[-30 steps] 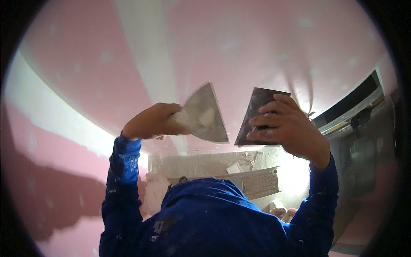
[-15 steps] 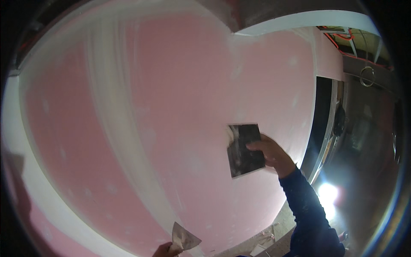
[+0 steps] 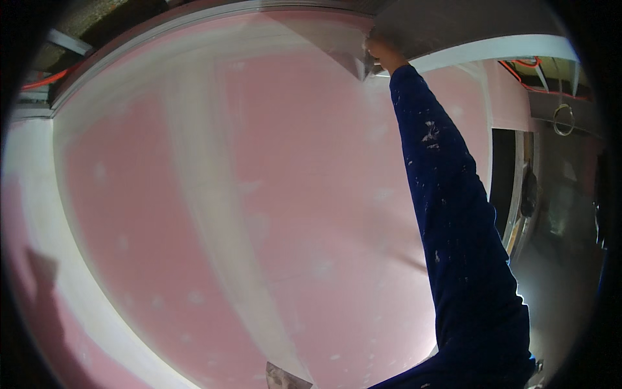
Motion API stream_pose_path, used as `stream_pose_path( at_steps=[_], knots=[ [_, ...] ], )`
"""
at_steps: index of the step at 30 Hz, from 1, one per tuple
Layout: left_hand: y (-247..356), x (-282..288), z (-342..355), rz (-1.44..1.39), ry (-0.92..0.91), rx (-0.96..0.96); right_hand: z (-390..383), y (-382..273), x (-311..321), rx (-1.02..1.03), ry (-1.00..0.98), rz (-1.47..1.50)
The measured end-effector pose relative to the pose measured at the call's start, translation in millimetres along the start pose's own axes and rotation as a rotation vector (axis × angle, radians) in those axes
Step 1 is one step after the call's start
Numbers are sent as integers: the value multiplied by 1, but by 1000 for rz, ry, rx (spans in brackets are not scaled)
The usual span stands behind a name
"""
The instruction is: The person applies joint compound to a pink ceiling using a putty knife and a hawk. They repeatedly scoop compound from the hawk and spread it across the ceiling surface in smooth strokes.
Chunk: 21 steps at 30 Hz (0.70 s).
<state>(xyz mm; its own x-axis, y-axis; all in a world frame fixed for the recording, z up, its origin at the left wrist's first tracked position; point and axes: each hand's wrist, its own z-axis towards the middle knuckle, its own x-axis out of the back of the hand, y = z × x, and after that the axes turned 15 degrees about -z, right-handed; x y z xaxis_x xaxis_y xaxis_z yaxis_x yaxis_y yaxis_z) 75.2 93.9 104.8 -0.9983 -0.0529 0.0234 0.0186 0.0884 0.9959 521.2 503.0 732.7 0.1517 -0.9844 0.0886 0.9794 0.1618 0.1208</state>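
Observation:
High in the head view my right hand [image 3: 382, 50] grips a metal rectangular blade [image 3: 359, 67], held against the top of the pink wallboard [image 3: 324, 162] where it meets a dark grey overhead panel [image 3: 447, 24]. My arm in a paint-spattered blue sleeve crosses the wall. At the bottom edge shows the blade of a putty knife [image 3: 285, 377]; my left hand is out of the frame. A broad pale band of filler [image 3: 214, 201] runs down the pink board, with small filler spots around it.
At left stands an adjoining wall with a white strip [image 3: 84, 285]. Metal framing [image 3: 68, 42] and orange tubing [image 3: 42, 81] show overhead. On the right are a dark opening [image 3: 502, 165], a hanging coil of cable [image 3: 564, 120] and a grey wall [image 3: 560, 214].
My right hand has risen with its blade from mid-wall to the top corner. The putty knife has dropped toward the bottom edge and my left hand has left view. The view has tilted upward.

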Motion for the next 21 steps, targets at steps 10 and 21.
stream_pose_path(
  at_steps=[10, 21],
  knots=[
    [-3, 22, -22, -47, 130, 133, 42, -66, -45, -216, 57, -369],
    [14, 15, -10, -18, 73, 131, 69, -22, -90, 128, 68, -40]
  ],
)
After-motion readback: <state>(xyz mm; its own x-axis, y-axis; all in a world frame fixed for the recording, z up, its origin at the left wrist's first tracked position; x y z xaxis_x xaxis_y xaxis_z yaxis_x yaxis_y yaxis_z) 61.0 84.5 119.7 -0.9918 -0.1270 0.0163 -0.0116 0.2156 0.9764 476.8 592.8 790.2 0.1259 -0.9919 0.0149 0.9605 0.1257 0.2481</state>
